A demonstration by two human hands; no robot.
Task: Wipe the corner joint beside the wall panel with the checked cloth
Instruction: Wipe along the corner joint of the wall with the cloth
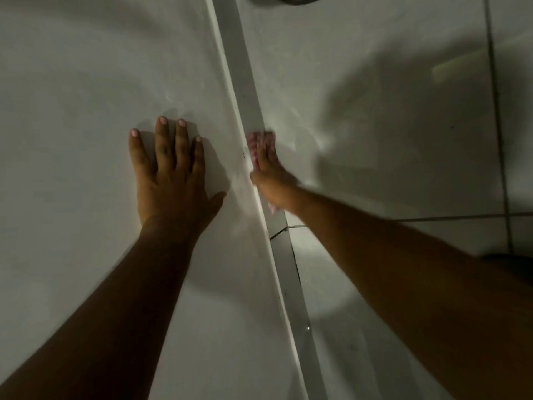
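Left hand (170, 174) lay flat & open on the wall panel (86, 111), fingers spread, palm pressed to the surface, holding nothing; prob. bracing. Right of it ran the corner joint (245, 90), a pale strip going from top centre down to bottom right, w/ the panel's raised edge along its left side. A few dark specks showed at the joint just left of the cloth. Right hand (268, 174) was on the joint itself, fingers extended along the strip & pressing the checked cloth (259, 142) against it. Cloth was caught under the fingers and palm; how tightly the hand was curled around it I couldn't tell, since that hand was blurred. Further right: tiled wall (403, 111) w/ dark grout lines, heavy shadow of the arm across it.

Step in hand, by my read: the wipe proper, mid-stroke on the middle stretch of the joint. Next move likely calls for keeping cloth pressed into the recess & running it along the strip, up or down, so the specks get covered; left hand staying planted for balance.

Cloth looked pink-and-white checked, small, bunched; only a bit peeked past the fingertips & a scrap under the heel of the hand. Light was dim, so pattern detail was soft.
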